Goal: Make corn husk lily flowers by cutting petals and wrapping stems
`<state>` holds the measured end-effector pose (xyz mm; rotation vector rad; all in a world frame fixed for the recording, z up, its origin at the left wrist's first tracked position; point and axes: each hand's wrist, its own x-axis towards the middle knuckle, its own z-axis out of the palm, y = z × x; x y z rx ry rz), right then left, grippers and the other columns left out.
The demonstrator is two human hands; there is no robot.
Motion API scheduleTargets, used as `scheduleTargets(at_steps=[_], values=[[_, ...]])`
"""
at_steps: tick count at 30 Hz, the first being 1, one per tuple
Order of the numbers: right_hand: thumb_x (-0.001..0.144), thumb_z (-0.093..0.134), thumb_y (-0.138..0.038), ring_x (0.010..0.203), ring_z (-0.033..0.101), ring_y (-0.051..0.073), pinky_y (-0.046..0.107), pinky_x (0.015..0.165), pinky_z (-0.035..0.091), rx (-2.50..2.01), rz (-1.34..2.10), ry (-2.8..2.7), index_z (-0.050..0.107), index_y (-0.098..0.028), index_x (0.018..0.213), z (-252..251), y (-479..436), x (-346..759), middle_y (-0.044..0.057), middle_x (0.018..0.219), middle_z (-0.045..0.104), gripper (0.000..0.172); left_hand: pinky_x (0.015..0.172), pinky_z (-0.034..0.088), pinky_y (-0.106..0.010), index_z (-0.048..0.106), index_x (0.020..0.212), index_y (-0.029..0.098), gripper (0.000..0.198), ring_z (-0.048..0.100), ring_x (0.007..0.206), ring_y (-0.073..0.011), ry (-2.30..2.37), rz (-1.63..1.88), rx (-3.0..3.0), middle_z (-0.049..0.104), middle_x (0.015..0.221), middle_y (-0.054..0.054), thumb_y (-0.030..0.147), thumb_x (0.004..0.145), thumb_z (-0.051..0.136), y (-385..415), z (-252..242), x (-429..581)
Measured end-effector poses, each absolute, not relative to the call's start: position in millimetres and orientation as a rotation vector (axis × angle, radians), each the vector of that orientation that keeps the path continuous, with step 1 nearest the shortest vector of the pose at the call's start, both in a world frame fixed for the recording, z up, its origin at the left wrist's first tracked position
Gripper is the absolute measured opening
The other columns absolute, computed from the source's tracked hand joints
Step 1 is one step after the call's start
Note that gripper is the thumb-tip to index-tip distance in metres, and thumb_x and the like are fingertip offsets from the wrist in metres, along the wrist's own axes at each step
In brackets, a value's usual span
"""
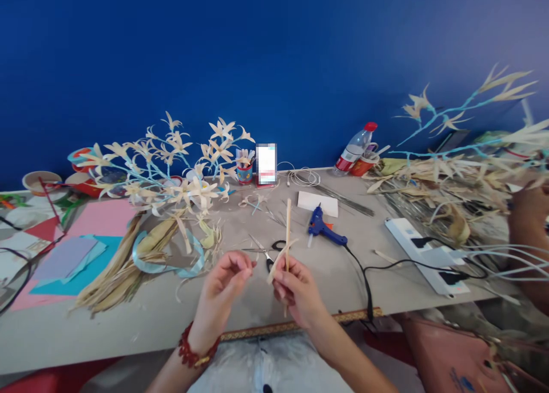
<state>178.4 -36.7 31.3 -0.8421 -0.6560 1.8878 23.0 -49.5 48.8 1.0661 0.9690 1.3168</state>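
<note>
While a big blue wall (pixel 274 55) fills the back, a long grey table (pixel 337 290) stretches out in front of it. On the left, pale flowers on light blue stems (pixel 174 145) spread out wide, and another blue branch (pixel 450 110) sticks up on the far right. Another person's arm (pixel 525 238) shows at the right edge. A bundle of dry husks (pixel 115 273) lies on the left, and a white power strip (pixel 422 257) lies on the right. The person's left hand (pixel 225 284) and right hand (pixel 300 290) are near each other in the middle. The left fingers curl in with the thumb near their tips, and I cannot tell if they pinch something tiny. A bottle with a red cap (pixel 354 150) stands at the back. A blue glue gun (pixel 319 225) lies to the right of the hands, and black-handled scissors (pixel 278 245) lie just behind them. Smallest of all, a thin pale stick (pixel 289 221) stands nearly upright, held between the right thumb and fingers, with a little curved strip (pixel 273 271) beside it in the same grip
</note>
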Motion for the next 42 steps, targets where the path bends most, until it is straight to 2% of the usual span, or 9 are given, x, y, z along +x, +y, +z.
scheduleTargets(at_steps=[4,11,16,20,23,27,31,36,42], values=[[0.070,0.074,-0.033,0.035,0.020,0.003,0.016,0.035,0.011,-0.833,1.908,-0.647,0.048,-0.019,0.072,29.3,-35.3,177.9,-0.009,0.044,0.045,0.029,0.089,0.040,-0.033,0.061,0.097,0.019,0.016,0.054,0.097,-0.0220,1.002,1.200,1.257,0.060,0.097,-0.007,0.026,0.083,0.062,-48.8,46.1,22.1],[0.075,0.071,-0.042,0.040,0.022,0.004,0.017,0.038,0.013,-0.871,1.902,-0.831,0.048,-0.020,0.079,25.8,-38.1,179.8,-0.009,0.052,0.040,0.032,0.081,0.041,-0.031,0.058,0.085,0.018,0.009,0.055,0.089,-0.0199,1.034,1.143,1.345,0.059,0.087,-0.005,0.026,0.088,0.056,-46.9,41.7,27.0],[0.091,0.050,-0.048,0.054,0.036,0.009,0.021,0.050,0.028,-0.968,1.658,-1.432,0.053,-0.016,0.073,30.2,-40.3,187.6,-0.004,0.061,0.041,0.036,0.075,0.042,-0.027,0.056,0.081,0.018,0.010,0.054,0.077,-0.0156,1.042,1.048,1.394,0.058,0.079,-0.001,0.025,0.088,0.056,-45.7,45.5,21.4],[0.097,0.038,-0.044,0.060,0.043,0.011,0.023,0.058,0.032,-0.994,1.464,-1.721,0.056,-0.016,0.073,34.0,-38.1,189.9,-0.002,0.065,0.048,0.041,0.081,0.042,-0.027,0.059,0.079,0.018,0.010,0.057,0.088,-0.0176,1.096,0.997,1.525,0.062,0.082,-0.002,0.023,0.087,0.056,-45.6,47.9,17.2],[0.097,0.036,-0.045,0.058,0.044,0.011,0.023,0.058,0.032,-1.002,1.451,-1.759,0.054,-0.016,0.068,34.5,-37.0,190.3,-0.003,0.061,0.046,0.044,0.083,0.042,-0.028,0.061,0.080,0.019,0.008,0.058,0.090,-0.0183,1.124,0.990,1.615,0.062,0.081,-0.002,0.022,0.087,0.057,-45.0,49.7,14.7],[0.094,0.039,-0.050,0.053,0.039,0.010,0.023,0.053,0.029,-0.959,1.605,-1.631,0.048,-0.017,0.061,33.5,-38.4,188.9,-0.003,0.056,0.041,0.048,0.089,0.041,-0.031,0.062,0.083,0.019,0.007,0.059,0.087,-0.0172,1.136,1.014,1.720,0.063,0.083,-0.001,0.020,0.087,0.057,-44.7,52.8,13.2],[0.088,0.046,-0.055,0.042,0.025,0.007,0.023,0.042,0.017,-0.889,1.944,-1.322,0.047,-0.017,0.056,32.0,-41.0,186.2,-0.005,0.048,0.037,0.049,0.097,0.037,-0.034,0.061,0.081,0.019,0.006,0.058,0.090,-0.0174,1.153,1.029,1.829,0.064,0.085,-0.002,0.019,0.086,0.058,-46.1,54.3,11.2],[0.084,0.053,-0.052,0.036,0.017,0.005,0.021,0.035,0.010,-0.756,2.238,-1.039,0.047,-0.017,0.056,32.8,-42.2,186.3,-0.009,0.041,0.031,0.045,0.090,0.040,-0.034,0.060,0.079,0.019,0.008,0.058,0.085,-0.0176,1.119,1.001,1.858,0.063,0.083,-0.002,0.020,0.086,0.058,-45.9,52.7,7.0],[0.084,0.054,-0.049,0.033,0.014,0.004,0.017,0.032,0.008,-0.661,2.382,-0.868,0.046,-0.017,0.054,36.3,-42.8,190.6,-0.010,0.039,0.027,0.044,0.089,0.040,-0.034,0.060,0.078,0.019,0.009,0.057,0.082,-0.0170,1.056,0.980,1.822,0.062,0.079,-0.001,0.019,0.087,0.057,-43.7,51.8,5.2]])
